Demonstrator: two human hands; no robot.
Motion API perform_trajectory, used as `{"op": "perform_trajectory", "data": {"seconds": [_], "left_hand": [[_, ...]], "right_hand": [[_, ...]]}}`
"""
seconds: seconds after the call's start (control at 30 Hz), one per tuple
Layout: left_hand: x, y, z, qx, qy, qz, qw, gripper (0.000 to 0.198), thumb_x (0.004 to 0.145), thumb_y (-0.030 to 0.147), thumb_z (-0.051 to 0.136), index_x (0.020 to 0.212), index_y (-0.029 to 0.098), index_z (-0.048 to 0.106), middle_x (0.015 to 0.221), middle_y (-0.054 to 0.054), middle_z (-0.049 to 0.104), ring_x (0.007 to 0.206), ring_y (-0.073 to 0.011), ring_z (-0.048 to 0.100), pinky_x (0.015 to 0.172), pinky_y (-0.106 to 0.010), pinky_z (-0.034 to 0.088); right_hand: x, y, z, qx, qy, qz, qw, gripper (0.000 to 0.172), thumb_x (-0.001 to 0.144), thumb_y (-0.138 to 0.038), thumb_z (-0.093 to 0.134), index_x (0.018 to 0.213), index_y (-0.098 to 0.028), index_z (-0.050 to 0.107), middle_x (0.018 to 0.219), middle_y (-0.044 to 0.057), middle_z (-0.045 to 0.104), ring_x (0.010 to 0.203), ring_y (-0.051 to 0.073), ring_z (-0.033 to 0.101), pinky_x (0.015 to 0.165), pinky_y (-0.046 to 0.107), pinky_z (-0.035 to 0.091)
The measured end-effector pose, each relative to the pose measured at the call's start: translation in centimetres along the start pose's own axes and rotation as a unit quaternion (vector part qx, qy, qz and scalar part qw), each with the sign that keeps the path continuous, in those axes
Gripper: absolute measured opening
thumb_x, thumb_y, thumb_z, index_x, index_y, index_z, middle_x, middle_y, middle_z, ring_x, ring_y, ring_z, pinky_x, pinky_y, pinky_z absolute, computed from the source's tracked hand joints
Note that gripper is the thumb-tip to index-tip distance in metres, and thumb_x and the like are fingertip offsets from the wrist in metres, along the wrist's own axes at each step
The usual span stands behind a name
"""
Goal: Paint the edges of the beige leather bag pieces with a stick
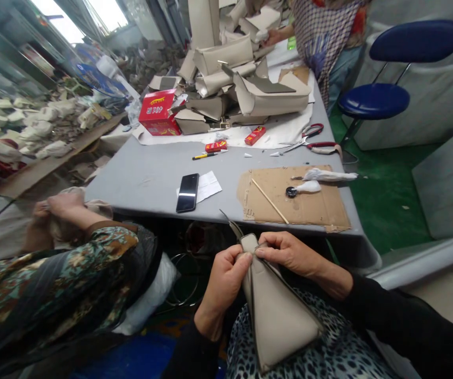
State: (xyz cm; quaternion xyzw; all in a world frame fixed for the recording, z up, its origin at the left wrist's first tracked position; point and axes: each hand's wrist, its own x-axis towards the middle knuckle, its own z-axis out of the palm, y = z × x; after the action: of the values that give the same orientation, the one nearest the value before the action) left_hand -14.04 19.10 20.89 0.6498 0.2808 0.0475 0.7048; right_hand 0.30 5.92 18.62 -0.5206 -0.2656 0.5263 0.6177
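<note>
A beige bag is held on the lap, in front of the near edge of a gray surface, its narrow end pointed up toward that edge and its broad end resting on spotted clothing. The narrow end is gripped from both sides. By the left hand, it is pinched between the thumb and curled fingers; the left forearm, in a black sleeve, is raised steeply from below, with the back of the hand turned outward. By the right hand, it is clamped from the opposite side, the thumb laid on the front and the fingers bent behind; the right forearm is slanted in from the lower right, the wrist nearly straight. The two thumbs are brought close together, almost tip to tip. Whether anything small is also pinched by the right fingers cannot be told, as the grip is partly covered.

On the surface, a phone is laid partly over white paper. To its right, a cardboard sheet is topped by a thin stick and a small white bottle. Farther back, scissors are placed near the right edge, and more beige pieces are heaped beside a red box. At the left, a co-worker in a flowered sleeve is seated.
</note>
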Motion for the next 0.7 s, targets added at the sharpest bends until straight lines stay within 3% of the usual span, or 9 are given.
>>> {"op": "perform_trajectory", "data": {"seconds": [0.27,0.5,0.7], "left_hand": [[-0.3,-0.3,0.2,-0.007,0.013,0.013,1.000,0.030,0.087,0.042,0.073,0.092,0.013,0.077,0.079,-0.004,0.066,0.069,-0.0141,0.052,0.063,-0.023,0.042],[-0.3,-0.9,0.4,-0.052,0.022,0.006,0.998,0.034,0.086,0.045,0.074,0.100,0.014,0.078,0.086,-0.007,0.074,0.080,-0.0202,0.064,0.073,-0.027,0.050],[-0.5,-0.7,0.4,-0.013,0.057,0.019,0.998,0.043,0.083,0.053,0.076,0.101,0.015,0.079,0.091,-0.010,0.077,0.083,-0.0245,0.068,0.068,-0.027,0.051]], "right_hand": [[-0.1,0.8,0.9,0.023,0.024,-0.019,0.999,0.042,0.083,-0.052,0.073,0.077,-0.018,0.050,0.068,-0.006,0.042,0.063,0.010,0.034,0.056,0.024,0.026],[0.0,0.9,1.1,0.045,0.005,-0.010,0.999,0.043,0.079,-0.053,0.075,0.079,-0.018,0.050,0.069,-0.005,0.045,0.063,0.010,0.035,0.058,0.023,0.030],[0.5,1.5,1.4,0.046,0.011,-0.025,0.999,0.043,0.080,-0.054,0.074,0.080,-0.018,0.049,0.070,-0.005,0.043,0.064,0.010,0.034,0.058,0.023,0.028]]}}
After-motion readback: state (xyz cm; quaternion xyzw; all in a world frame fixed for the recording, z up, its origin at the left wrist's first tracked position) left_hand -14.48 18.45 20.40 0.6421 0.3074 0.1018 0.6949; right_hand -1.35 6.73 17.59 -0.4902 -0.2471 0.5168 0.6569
